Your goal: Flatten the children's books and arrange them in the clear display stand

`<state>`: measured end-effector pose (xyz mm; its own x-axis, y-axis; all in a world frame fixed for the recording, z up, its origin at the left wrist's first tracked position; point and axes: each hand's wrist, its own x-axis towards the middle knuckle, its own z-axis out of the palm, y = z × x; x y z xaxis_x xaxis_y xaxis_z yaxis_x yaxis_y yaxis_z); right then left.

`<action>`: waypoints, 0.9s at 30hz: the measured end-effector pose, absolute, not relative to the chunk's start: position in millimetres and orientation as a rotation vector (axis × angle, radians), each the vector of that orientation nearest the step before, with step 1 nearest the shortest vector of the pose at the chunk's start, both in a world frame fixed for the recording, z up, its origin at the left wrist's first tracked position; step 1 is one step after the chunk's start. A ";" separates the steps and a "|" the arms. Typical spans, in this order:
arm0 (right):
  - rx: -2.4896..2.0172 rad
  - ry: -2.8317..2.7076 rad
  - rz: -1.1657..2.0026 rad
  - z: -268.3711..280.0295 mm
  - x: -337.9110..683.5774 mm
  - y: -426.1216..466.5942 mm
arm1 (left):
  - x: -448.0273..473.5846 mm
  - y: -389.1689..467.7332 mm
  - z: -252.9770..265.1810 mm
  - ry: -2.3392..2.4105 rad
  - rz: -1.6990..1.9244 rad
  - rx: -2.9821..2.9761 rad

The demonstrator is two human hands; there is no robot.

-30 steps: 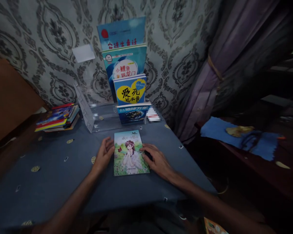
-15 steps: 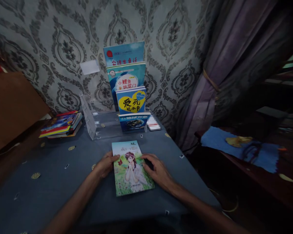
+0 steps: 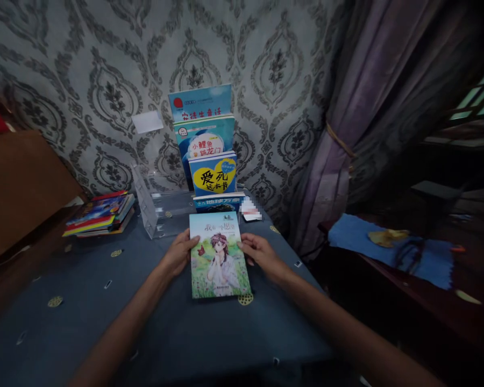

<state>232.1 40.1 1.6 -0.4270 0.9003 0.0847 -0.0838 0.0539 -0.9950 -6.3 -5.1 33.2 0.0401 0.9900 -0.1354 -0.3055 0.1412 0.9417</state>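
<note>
Both hands point(image 3: 180, 251) point(image 3: 262, 255) grasp the paperback point(image 3: 220, 263); its back unseen; the lowest racked book point(image 3: 219, 203) mostly hidden.

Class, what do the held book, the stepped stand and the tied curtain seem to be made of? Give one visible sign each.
Held book: probably paper and card, smooth, perhaps laminated, judging by its crisp printed front.
Stepped stand: likely clear, glossy plastic; the patterned tablecloth shows through and its edges catch light.
Tied curtain: fabric, perhaps satiny, hanging in gathered folds; fibre uncertain.
</note>
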 end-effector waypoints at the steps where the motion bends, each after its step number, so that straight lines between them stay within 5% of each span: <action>1: -0.845 -1.514 1.476 7.4 231.8 45.0 | -5.5 0.9 36.7 1.027 1.247 0.910; 18: -0.546 -1.642 0.810 75.9 216.3 155.1 | -19.9 95.2 103.4 1.032 1.614 1.802; 27: -0.555 -1.633 0.795 45.1 213.7 169.7 | -29.1 109.2 79.5 1.285 1.534 2.065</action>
